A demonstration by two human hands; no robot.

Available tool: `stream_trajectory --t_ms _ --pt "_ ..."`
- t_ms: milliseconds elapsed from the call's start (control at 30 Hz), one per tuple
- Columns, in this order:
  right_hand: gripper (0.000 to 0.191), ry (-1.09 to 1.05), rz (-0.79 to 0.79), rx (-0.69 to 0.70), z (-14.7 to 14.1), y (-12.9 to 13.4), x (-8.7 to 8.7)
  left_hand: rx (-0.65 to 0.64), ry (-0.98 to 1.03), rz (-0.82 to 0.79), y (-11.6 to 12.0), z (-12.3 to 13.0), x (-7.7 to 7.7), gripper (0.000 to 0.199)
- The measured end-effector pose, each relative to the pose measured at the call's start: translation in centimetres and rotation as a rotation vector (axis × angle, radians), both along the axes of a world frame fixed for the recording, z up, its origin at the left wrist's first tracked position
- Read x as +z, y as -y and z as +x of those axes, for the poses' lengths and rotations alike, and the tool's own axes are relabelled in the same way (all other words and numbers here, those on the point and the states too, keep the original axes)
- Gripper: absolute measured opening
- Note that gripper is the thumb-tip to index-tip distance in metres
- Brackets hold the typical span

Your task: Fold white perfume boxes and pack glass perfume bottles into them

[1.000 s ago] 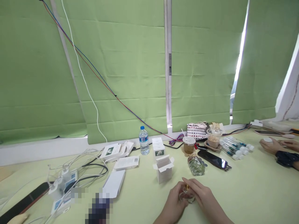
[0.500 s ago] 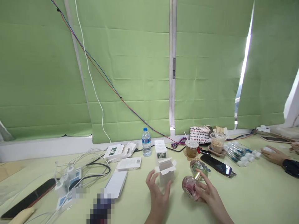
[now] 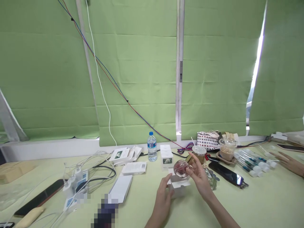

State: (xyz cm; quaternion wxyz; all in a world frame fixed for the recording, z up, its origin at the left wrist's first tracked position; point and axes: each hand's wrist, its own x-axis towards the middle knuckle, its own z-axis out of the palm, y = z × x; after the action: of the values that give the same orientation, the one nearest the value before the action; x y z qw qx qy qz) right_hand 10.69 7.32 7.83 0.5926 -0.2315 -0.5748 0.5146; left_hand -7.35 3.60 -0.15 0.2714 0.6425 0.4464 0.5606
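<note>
My right hand (image 3: 200, 179) holds a small round glass bottle (image 3: 180, 167) with something pink inside, its fingers closed at the neck. The bottle is tilted just above an open white carton (image 3: 179, 191). Around the carton's left side my left hand (image 3: 163, 196) has its fingers and thumb wrapped. The carton stands upright with its top flaps apart; its inside is mostly hidden by the bottle. Behind my right wrist lies another glass bottle (image 3: 211, 179), greenish and partly covered. A closed white carton (image 3: 166, 155) with a flower picture stands behind the open one.
Left of my hands are flat white boxes (image 3: 134, 167) and tangled white cables (image 3: 99, 180). A water bottle (image 3: 152, 147) stands at the back. To the right are drink cups (image 3: 227, 150), a dark phone-like device (image 3: 226, 173), capped tubes (image 3: 251, 161) and another person's hand (image 3: 288, 162).
My right hand has lifted the pink bottle up and left, from beside the greenish bottle to over the open carton. My left hand has closed on the carton. The view has shifted slightly.
</note>
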Motion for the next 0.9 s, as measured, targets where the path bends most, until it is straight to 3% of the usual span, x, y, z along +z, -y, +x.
stream_trajectory --t_ms 233,433,600,700,900 --pt "0.072 0.029 0.016 -0.063 -1.3 -0.2 -2.3 -0.018 -0.028 0.005 0.3 0.9 -0.8 0.047" --pt "0.065 0.151 0.084 -0.118 -1.0 -0.4 -3.4 0.0 -0.109 0.007 0.6 0.9 -0.4 0.035" --pt "0.043 0.446 0.337 -0.224 0.4 -0.8 -4.2 -0.068 -0.075 0.024 0.6 1.1 -0.2 0.038" --pt "0.044 0.611 0.481 -0.23 1.2 -1.2 -4.4 -0.048 -0.017 0.009 0.3 1.0 -0.7 0.039" --pt "0.048 0.744 0.544 -0.167 1.8 -1.1 -3.5 -0.024 0.0 0.002 0.2 1.0 -1.5 0.044"
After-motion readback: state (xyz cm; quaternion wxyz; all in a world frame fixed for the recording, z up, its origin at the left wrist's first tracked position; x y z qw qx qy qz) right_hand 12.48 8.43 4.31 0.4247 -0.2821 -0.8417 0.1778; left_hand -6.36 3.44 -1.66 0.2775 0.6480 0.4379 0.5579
